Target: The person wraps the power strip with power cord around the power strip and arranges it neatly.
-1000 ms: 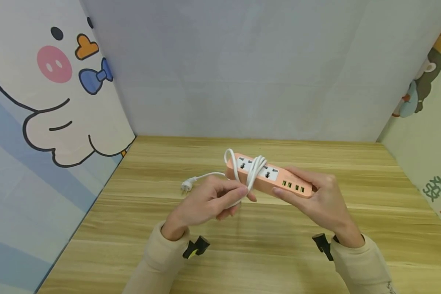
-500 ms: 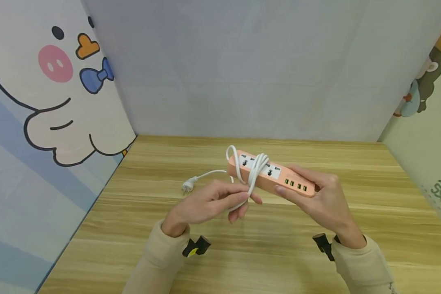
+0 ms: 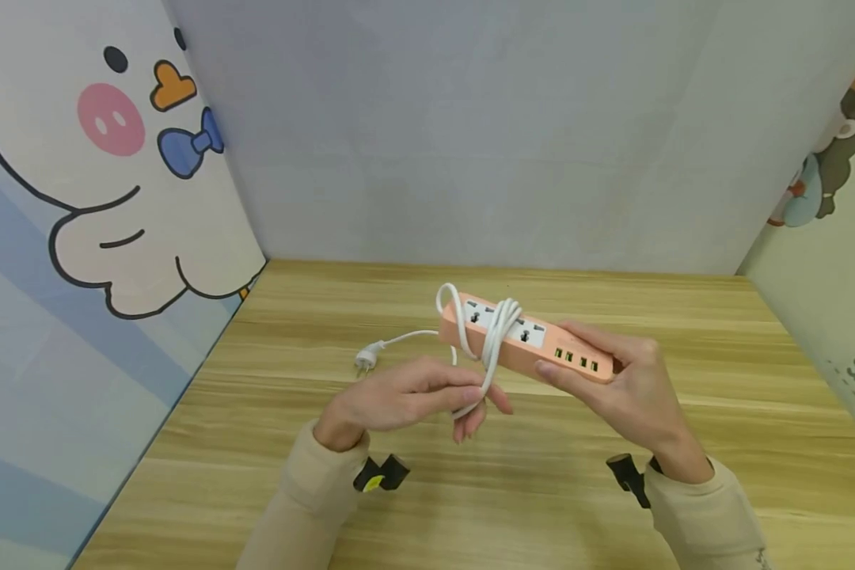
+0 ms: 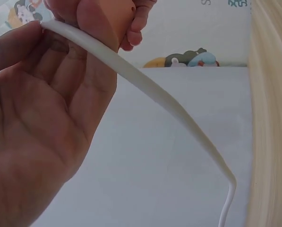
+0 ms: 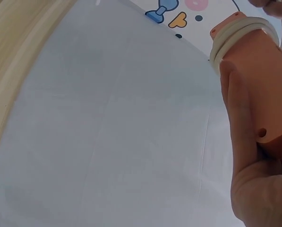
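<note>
An orange power strip (image 3: 513,362) is held above the table, tilted down to the right. Its top shows white sockets and several USB ports. My right hand (image 3: 630,380) grips its right end, thumb on the near side; the right wrist view shows fingers along the strip's underside (image 5: 273,90). White cord (image 3: 499,328) is wound round the middle in several turns, with a loose loop at the left end. My left hand (image 3: 416,400) pinches the cord (image 4: 141,80) between thumb and fingers, below and left of the strip. The white plug (image 3: 366,356) hangs or lies to the left; I cannot tell which.
The wooden table (image 3: 541,491) spreads beneath both hands. A grey-white backdrop (image 3: 499,142) closes off the far side. Printed cartoon panels stand at left (image 3: 114,261) and right (image 3: 834,269). Small black cameras are strapped to both wrists.
My left hand has shifted slightly right and down, its lower fingers spreading beneath the cord. The strip has moved slightly right in my right hand. The turns round it look the same.
</note>
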A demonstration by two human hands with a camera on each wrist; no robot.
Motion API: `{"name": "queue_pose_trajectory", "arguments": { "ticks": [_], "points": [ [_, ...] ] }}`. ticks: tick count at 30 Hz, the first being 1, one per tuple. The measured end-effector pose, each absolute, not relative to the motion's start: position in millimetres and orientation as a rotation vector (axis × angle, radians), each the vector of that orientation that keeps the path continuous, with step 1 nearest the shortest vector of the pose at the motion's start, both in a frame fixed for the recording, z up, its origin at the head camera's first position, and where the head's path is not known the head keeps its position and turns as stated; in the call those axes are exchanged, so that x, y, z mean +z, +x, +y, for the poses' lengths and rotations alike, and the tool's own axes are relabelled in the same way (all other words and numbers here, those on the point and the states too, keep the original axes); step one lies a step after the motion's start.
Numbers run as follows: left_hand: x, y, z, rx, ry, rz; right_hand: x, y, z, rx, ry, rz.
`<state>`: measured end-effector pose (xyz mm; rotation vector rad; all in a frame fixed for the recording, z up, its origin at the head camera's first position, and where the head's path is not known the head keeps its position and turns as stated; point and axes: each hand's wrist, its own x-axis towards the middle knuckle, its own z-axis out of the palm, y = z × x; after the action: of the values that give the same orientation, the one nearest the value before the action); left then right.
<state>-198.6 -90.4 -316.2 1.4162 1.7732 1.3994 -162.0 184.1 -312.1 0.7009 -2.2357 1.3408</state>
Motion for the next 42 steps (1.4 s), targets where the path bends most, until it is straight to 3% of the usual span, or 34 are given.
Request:
{"name": "queue_pose_trajectory", "arguments": {
  "ticks": [42],
  "points": [
    [-336.4, -216.8, -88.1, 1.137, 1.393, 1.806, -307.5, -155.8, 190.6, 1.680, 0.767, -2.162]
  ]
}}
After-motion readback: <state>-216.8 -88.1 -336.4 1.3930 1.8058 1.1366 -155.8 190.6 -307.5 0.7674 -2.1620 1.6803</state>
